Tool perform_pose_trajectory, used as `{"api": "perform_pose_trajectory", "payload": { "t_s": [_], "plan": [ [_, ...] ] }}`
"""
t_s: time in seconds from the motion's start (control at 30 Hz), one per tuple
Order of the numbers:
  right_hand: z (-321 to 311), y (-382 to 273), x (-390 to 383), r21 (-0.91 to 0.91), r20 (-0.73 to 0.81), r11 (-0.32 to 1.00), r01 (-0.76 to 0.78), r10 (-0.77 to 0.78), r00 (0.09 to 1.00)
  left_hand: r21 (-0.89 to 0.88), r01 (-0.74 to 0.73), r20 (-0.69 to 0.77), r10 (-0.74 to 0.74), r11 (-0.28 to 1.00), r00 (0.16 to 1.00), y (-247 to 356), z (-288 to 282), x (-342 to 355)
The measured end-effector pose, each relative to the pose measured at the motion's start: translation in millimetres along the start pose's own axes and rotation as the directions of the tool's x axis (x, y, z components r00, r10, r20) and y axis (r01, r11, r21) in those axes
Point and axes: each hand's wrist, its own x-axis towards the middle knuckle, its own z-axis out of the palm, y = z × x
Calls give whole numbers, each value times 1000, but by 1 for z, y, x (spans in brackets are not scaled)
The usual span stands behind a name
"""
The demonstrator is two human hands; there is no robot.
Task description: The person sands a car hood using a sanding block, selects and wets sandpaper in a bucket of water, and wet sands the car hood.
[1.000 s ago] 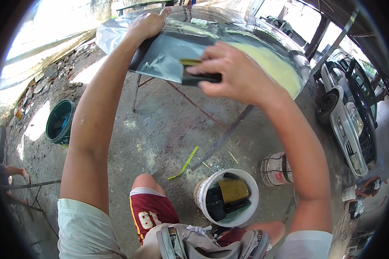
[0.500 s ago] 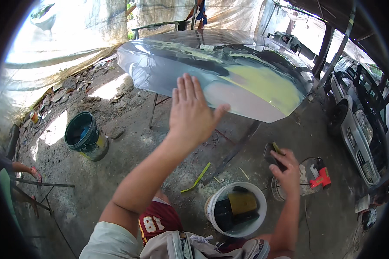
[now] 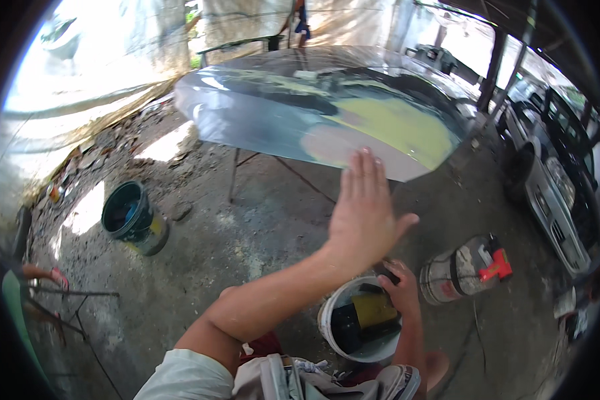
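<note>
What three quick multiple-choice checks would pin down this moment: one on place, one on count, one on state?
1. Where is the right hand?
A. flat on the panel
B. at the white bucket's rim
C. on the green bucket

2. How many buckets or pails stand on the floor?
A. one
B. three
C. five

3. How is the left hand?
A. open, fingers spread, holding nothing
C. closed round a block
B. gripping a rag

Key: 1 B, it holds a dark block over the white bucket, below the panel. 2 B, white bucket, green bucket, grey pail. 3 A, the flat palm is raised near the panel's edge.
</note>
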Motion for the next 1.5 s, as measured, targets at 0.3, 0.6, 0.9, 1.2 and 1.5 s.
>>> {"api": "perform_pose_trajectory", "payload": {
  "t_s": [0.3, 0.6, 0.9, 1.2, 1.5],
  "plan": [
    [28, 87, -40, -245, 54, 829, -503, 529, 847, 126, -116, -62, 125, 985, 990, 3, 21, 19],
    [115, 185, -81, -330, -136, 617, -714, 718, 683, -25, -590, 402, 549, 807, 733, 2, 20, 136],
    [-27, 17, -2, -25, 118, 891, -454, 454, 883, -12, -517, 423, 473, 856, 773, -151, -67, 95],
    [38, -130, 133, -525, -575, 782, 335, -617, 538, -72, -154, 304, 168, 986, 938, -212, -54, 168],
    [24, -96, 138, -588, -655, 786, 191, -601, 458, -126, -19, 346, 62, 992, 936, -225, -47, 169]
  ]
}}
